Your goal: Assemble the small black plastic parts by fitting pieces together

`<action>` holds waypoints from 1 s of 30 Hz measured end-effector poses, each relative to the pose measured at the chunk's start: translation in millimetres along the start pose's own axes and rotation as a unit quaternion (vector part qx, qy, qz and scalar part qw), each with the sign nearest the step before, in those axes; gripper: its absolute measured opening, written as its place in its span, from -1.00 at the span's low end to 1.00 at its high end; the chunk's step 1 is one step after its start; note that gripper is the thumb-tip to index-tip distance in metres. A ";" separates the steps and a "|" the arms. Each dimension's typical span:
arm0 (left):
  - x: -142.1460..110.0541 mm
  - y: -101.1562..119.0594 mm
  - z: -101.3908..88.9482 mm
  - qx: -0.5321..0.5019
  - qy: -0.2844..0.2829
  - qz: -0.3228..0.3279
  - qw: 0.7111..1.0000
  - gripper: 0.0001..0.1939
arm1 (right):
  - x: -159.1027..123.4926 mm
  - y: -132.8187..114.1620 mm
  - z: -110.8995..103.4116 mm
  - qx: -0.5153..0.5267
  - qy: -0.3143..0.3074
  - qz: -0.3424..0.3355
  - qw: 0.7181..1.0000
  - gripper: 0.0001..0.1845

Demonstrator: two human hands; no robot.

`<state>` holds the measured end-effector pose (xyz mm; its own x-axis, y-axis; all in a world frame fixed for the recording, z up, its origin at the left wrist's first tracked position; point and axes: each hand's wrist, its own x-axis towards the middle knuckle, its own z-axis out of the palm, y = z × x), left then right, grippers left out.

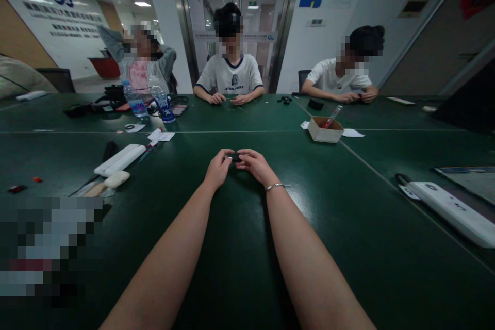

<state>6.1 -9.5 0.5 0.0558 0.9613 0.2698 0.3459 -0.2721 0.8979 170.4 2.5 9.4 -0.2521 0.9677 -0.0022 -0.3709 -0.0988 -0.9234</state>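
Clock centred on our hands, 12 straight ahead. Both hands above the green table (pixel 235 247), fingers curled nearly closed: left hand (pixel 218 167) and right hand (pixel 253 163) pinch a small black part (pixel 235 158) between them, fingertips covering much of it.

Around us: white slab-like device (pixel 119 160) at 9, rounded white item (pixel 117 179) just beside it. Two bottles at 10, clear one (pixel 135 102) next to blue-labelled one (pixel 165 108). Black bits (pixel 285 100) past 1. Open box (pixel 325 136) between 2 and 3, tube (pixel 333 116) leaning in it. Long white unit (pixel 452 211) between 3 and 4.

Text: co-worker's shirt (pixel 236 73) at 12 reads STAR WARS. Wall sign (pixel 65 15) at 10 has blue logo and characters, too blurred to read; bottle print also illegible.
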 end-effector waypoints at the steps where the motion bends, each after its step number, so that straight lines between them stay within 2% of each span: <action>1: 0.2 -0.4 0.1 0.000 0.002 0.004 1.000 -0.70 | 0.1 0.2 -0.1 0.000 -0.001 0.001 1.000 -0.79; 10: -0.8 -0.5 0.8 -0.002 0.003 -0.016 1.000 -0.70 | -0.7 -1.2 -0.4 -0.017 -0.005 -0.007 1.000 -0.75; 14: 1.3 -2.4 -0.9 -0.002 0.043 -0.021 0.999 -0.71 | 0.3 3.2 2.5 -0.111 -0.037 -0.013 0.993 -0.73; 17: 3.2 -2.3 -2.1 0.055 0.061 -0.033 0.996 -0.75 | 2.2 11.8 7.8 -0.211 -0.021 -0.022 0.977 -0.77; 20: 2.9 2.1 -0.6 0.126 0.032 -0.029 0.991 -0.77 | 3.0 18.0 14.9 -0.250 0.027 -0.039 0.967 -0.74; 22: 0.4 7.1 2.6 0.157 0.013 -0.028 0.987 -0.78 | 0.8 18.5 19.8 -0.221 0.034 -0.036 0.974 -0.69; 26: -17.2 19.7 9.7 0.194 -0.030 -0.024 0.980 -0.84 | -16.9 13.1 24.7 -0.146 0.005 -0.032 0.989 -0.69; 28: -36.2 28.8 7.4 0.169 -0.073 -0.017 0.983 -0.80 | -33.6 8.5 22.3 -0.160 -0.021 -0.035 0.986 -0.70; 30: -62.3 42.1 -3.4 0.114 -0.135 -0.008 0.984 -0.71 | -55.6 1.7 16.0 -0.196 -0.063 -0.019 0.978 -0.70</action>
<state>14.0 -81.0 22.7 0.2853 0.9502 0.1251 0.5485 -0.2689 0.7917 169.5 -55.1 14.1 -0.3629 0.9299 0.0602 -0.0166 0.0582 -0.9982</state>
